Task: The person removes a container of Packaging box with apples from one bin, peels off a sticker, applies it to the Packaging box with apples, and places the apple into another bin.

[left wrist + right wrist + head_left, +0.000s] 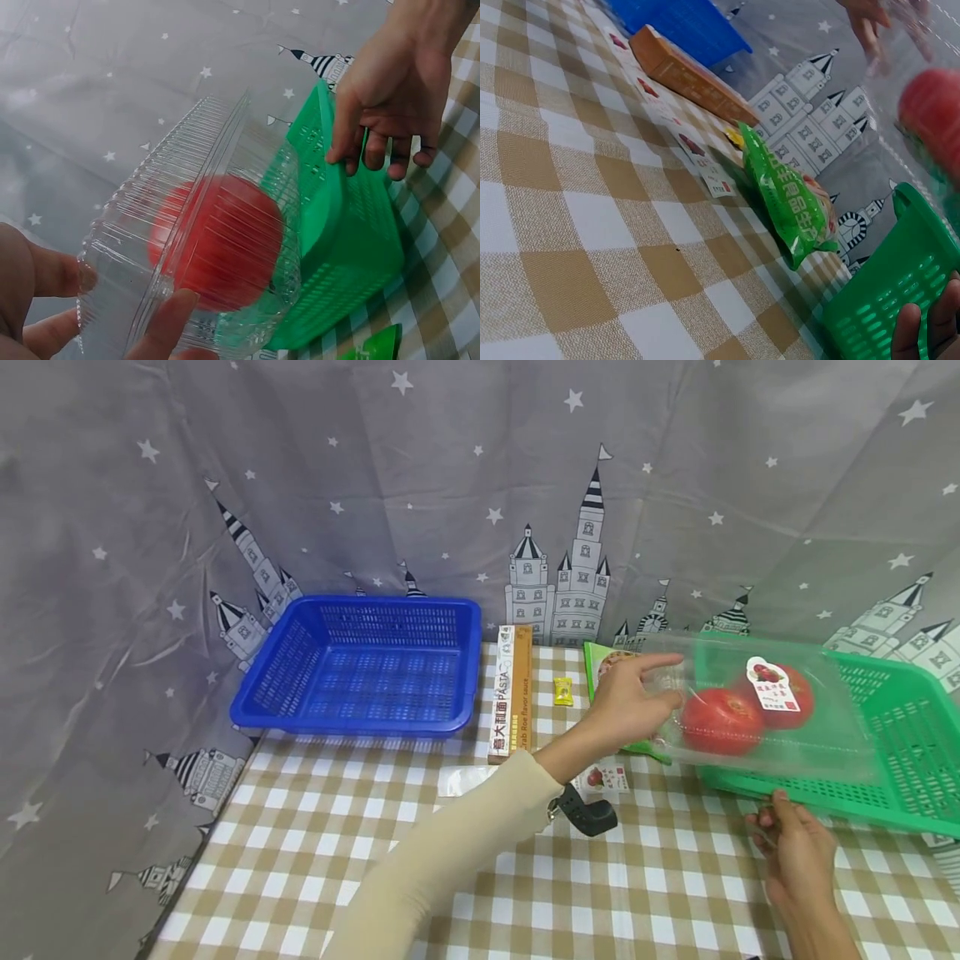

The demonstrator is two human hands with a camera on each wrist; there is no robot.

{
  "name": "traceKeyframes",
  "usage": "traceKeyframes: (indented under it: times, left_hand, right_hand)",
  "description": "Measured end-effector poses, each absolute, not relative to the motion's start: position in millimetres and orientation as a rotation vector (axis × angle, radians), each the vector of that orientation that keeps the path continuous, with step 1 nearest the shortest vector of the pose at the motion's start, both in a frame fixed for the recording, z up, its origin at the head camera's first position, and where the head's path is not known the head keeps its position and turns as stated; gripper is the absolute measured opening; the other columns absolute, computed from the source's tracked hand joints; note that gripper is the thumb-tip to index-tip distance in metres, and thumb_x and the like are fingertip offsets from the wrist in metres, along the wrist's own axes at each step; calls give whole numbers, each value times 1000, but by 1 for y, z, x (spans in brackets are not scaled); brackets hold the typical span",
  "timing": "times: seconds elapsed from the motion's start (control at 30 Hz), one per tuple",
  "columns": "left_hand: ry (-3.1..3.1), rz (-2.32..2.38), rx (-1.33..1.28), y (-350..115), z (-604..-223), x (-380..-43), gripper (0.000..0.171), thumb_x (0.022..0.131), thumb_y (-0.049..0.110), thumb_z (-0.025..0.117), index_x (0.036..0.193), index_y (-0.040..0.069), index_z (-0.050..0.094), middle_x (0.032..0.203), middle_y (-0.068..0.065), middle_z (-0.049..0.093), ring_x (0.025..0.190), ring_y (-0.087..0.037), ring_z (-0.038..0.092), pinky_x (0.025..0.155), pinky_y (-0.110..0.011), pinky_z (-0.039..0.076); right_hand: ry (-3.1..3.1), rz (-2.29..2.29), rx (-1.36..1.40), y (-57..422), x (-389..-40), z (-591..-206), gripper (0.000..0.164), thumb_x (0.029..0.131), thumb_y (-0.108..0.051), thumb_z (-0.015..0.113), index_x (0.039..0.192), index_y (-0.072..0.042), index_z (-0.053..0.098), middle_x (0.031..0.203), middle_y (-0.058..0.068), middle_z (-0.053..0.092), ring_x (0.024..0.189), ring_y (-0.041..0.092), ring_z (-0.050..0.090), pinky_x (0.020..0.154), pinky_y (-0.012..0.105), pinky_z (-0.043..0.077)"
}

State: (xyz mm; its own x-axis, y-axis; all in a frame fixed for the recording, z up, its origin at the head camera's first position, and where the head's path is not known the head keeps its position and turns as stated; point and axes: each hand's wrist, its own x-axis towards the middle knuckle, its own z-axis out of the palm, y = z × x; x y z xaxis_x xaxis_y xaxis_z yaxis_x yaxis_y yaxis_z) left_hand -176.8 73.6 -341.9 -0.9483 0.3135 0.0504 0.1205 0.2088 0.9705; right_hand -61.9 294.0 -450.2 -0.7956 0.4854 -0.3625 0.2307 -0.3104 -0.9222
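My left hand (624, 708) holds one end of a clear plastic clamshell box (836, 714), thumb and fingers pinching its edge. Inside the box lie two red tomatoes (722, 722), and a printed label (772, 683) sticks to its lid. The box hangs above the left part of a green basket (918, 760). At the basket's near edge is my right hand (801, 852); in the left wrist view its thumb and forefinger pinch the rim (335, 176). Behind my left hand, a green food bag (784, 199) is partly hidden in the head view.
A blue basket (467, 693) stands at the back left. Beside it lie a pasta box (512, 693) and a small yellow packet (562, 692). A strip of labels (686, 142) lies on the checked tablecloth (675, 893). A grey curtain (450, 460) hangs behind.
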Motion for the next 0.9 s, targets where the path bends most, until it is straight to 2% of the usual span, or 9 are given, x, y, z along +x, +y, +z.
traceKeyframes:
  times: [0.03,0.13,0.27,0.4,0.47,0.53,0.63,0.83,0.9]
  left_hand:
    - [2324,1825,419,78,-342,-177,48,86,12,72,131,27,64,127,9,60,53,-8,52,47,-22,41]
    - [2337,1788,389,91,-341,-179,48,87,13,70,131,30,63,91,8,68,41,-10,45,39,-22,36]
    - [2420,1699,382,110,-339,-182,49,86,14,71,131,33,63,50,4,44,36,-10,37,38,-20,32]
    - [2521,1591,394,128,-337,-184,49,85,17,71,129,36,63,57,10,53,36,-9,38,42,-21,34]
    - [2552,1546,402,136,-337,-184,48,85,19,71,129,37,63,68,12,60,38,-9,40,45,-22,37]
    - [2578,1518,403,144,-339,-184,47,84,21,71,128,38,64,84,13,64,51,-5,47,52,-20,38]
    - [2603,1506,398,154,-344,-184,47,82,22,72,126,38,65,101,13,63,73,-3,49,62,-20,39]
    - [2582,1509,375,174,-350,-183,49,81,20,73,126,37,66,105,13,61,82,-3,48,65,-19,39]
    - [2601,1479,361,179,-352,-183,47,82,21,73,125,37,66,110,13,58,93,-1,44,70,-19,38]
  right_hand:
    - [-1733,2238,-907,294,-61,-451,35,101,-32,55,77,-7,59,69,-1,52,72,11,62,67,28,39]
    - [-1733,2254,-873,294,-60,-452,35,101,-30,55,76,-6,60,68,0,52,72,11,62,66,28,39]
    - [-1733,2261,-851,295,-59,-453,35,101,-30,55,76,-6,61,67,0,52,71,11,62,66,27,39]
    - [-1741,2245,-875,296,-59,-452,35,101,-30,55,76,-6,61,68,0,53,70,10,63,65,27,40]
    - [-1738,2234,-905,296,-60,-452,35,101,-30,56,77,-5,62,68,0,53,70,10,63,65,27,41]
    - [-1738,2220,-931,296,-61,-452,36,100,-30,57,76,-4,63,67,0,53,70,10,63,66,27,40]
    - [-1741,2205,-951,296,-63,-452,36,100,-29,57,75,-4,63,67,0,53,70,11,63,66,27,40]
    - [-1737,2197,-939,297,-64,-452,34,100,-29,58,76,-7,66,66,-1,55,68,9,63,65,27,38]
    - [-1740,2191,-940,296,-64,-453,34,99,-30,58,76,-6,66,67,-1,55,69,9,63,65,28,38]
